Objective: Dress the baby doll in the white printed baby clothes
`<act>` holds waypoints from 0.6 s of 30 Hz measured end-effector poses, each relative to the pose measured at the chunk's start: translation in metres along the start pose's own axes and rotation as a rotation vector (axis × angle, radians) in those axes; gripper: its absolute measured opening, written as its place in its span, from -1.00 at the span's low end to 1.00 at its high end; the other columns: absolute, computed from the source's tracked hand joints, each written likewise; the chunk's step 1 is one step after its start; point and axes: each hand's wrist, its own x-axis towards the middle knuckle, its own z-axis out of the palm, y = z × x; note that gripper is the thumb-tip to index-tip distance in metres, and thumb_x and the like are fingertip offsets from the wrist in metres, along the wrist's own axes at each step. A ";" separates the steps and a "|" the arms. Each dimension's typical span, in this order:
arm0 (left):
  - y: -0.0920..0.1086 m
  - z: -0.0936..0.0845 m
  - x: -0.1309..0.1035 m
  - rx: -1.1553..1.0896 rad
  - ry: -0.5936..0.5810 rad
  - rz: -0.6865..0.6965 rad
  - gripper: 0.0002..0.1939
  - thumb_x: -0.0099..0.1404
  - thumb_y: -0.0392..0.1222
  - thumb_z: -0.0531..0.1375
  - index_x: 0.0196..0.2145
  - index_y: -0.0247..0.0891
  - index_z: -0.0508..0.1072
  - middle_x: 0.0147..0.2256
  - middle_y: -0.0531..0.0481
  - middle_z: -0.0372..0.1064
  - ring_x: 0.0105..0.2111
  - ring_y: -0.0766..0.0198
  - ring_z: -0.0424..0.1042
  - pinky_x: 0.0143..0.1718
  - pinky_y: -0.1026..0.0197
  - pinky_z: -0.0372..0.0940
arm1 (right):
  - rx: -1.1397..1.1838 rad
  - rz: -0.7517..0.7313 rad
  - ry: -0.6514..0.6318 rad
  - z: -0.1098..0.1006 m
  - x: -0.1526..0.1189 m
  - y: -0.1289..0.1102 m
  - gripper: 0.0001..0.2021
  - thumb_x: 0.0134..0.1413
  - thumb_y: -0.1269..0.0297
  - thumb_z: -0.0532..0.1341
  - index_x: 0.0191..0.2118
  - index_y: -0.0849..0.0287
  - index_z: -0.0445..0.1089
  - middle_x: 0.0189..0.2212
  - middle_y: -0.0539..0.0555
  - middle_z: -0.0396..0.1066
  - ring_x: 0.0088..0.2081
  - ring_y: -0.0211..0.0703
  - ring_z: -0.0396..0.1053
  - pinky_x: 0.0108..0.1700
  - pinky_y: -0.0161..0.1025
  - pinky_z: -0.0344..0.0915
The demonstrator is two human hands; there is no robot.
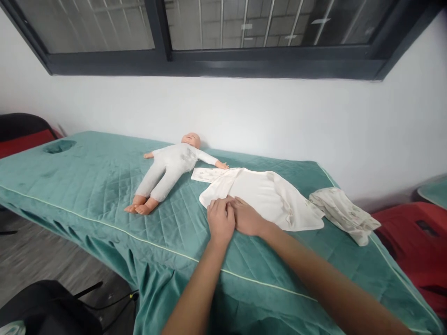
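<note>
My left hand [220, 221] and my right hand [246, 216] are close together, touching, at the near edge of a white baby shirt [268, 190]. Their fingers are curled onto the cloth; the fingertips are mostly hidden. The shirt lies spread out, with one printed sleeve [207, 174] stretching left and wrinkles along its right part. Beyond and left of my hands, a baby doll [174, 158] in a white body suit lies on its back, arms out. One of the doll's hands touches or nearly touches the shirt.
A green quilted massage bed [104, 186] with a face hole carries everything. At its right end lies a crumpled printed cloth [344, 211]. A white wall and a window [216, 63] stand behind. Red chairs flank the bed; a black seat [49, 307] is at lower left.
</note>
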 end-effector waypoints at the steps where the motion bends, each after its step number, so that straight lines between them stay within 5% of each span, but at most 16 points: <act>1: -0.001 0.000 0.000 -0.002 -0.008 -0.002 -0.81 0.33 -0.35 0.06 -0.26 -0.24 0.47 -0.29 -0.05 0.48 -0.21 0.16 0.38 -0.10 0.13 0.22 | 0.035 -0.020 0.001 -0.002 -0.004 -0.005 -0.53 0.23 0.36 0.07 0.24 0.26 0.27 0.19 0.28 0.28 0.28 0.07 0.11 0.32 0.10 -0.03; 6: -0.002 0.003 0.000 0.048 -0.085 -0.031 -0.80 0.32 -0.35 0.06 -0.22 -0.25 0.48 -0.27 -0.06 0.50 -0.20 0.15 0.41 -0.10 0.12 0.23 | 0.446 -0.045 -0.040 -0.021 -0.030 -0.007 -0.61 0.22 0.26 0.15 0.14 0.17 0.38 0.11 0.19 0.39 0.16 0.00 0.28 0.27 0.03 0.13; 9: -0.002 0.003 0.001 0.080 -0.132 -0.035 -0.78 0.33 -0.34 0.06 -0.19 -0.25 0.49 -0.26 -0.07 0.51 -0.19 0.15 0.43 -0.10 0.12 0.23 | 0.638 0.192 0.026 -0.036 -0.056 0.025 -0.67 0.28 0.18 0.09 0.06 0.08 0.45 0.05 0.09 0.45 0.09 -0.05 0.38 0.21 -0.04 0.23; 14: 0.001 0.002 0.004 0.165 -0.208 -0.049 -0.76 0.35 -0.31 0.05 -0.16 -0.23 0.51 -0.32 -0.05 0.52 -0.27 0.15 0.46 -0.14 0.12 0.23 | 0.244 0.838 0.455 -0.054 -0.113 0.116 -0.62 0.21 0.15 0.07 0.07 0.10 0.41 0.05 0.11 0.45 0.03 -0.05 0.42 0.13 -0.08 0.29; 18: 0.002 0.001 0.005 0.217 -0.228 -0.035 -0.76 0.34 -0.30 0.07 -0.17 -0.21 0.52 -0.34 -0.06 0.52 -0.27 0.13 0.47 -0.16 0.12 0.21 | 0.031 1.037 0.381 -0.059 -0.152 0.160 -0.65 0.12 0.22 0.08 -0.06 0.19 0.49 -0.09 0.22 0.51 -0.05 0.08 0.44 0.02 -0.03 0.30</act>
